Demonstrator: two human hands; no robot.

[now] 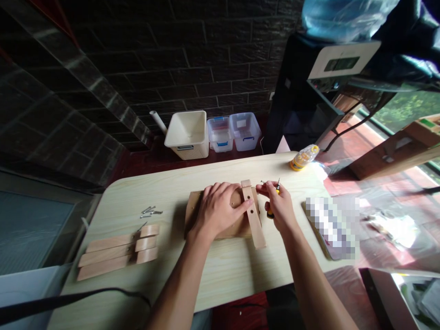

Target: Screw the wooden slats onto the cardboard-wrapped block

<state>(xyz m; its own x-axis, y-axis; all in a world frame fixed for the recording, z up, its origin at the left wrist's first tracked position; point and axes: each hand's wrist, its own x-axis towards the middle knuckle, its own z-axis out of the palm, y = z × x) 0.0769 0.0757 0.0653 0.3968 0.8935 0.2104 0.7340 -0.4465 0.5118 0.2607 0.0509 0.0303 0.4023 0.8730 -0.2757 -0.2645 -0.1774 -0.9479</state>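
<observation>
My left hand lies spread on a brown wooden board, its fingers near the far edge. Its thumb presses on a pale wooden strip that lies across the board's right end. Two dark holes show in the strip. In my right hand, just right of the strip, is a small yellow-and-black screwdriver with its tip pointing up and away. A thin metal screw seems to stick out at the thumb and forefinger. The palm side of both hands is hidden.
On the table's left lie several screws and three wooden strips with short curved ends. A clear bottle with yellow parts stands at the far right corner, a blurred-out flat object nearer. Bins stand behind the table.
</observation>
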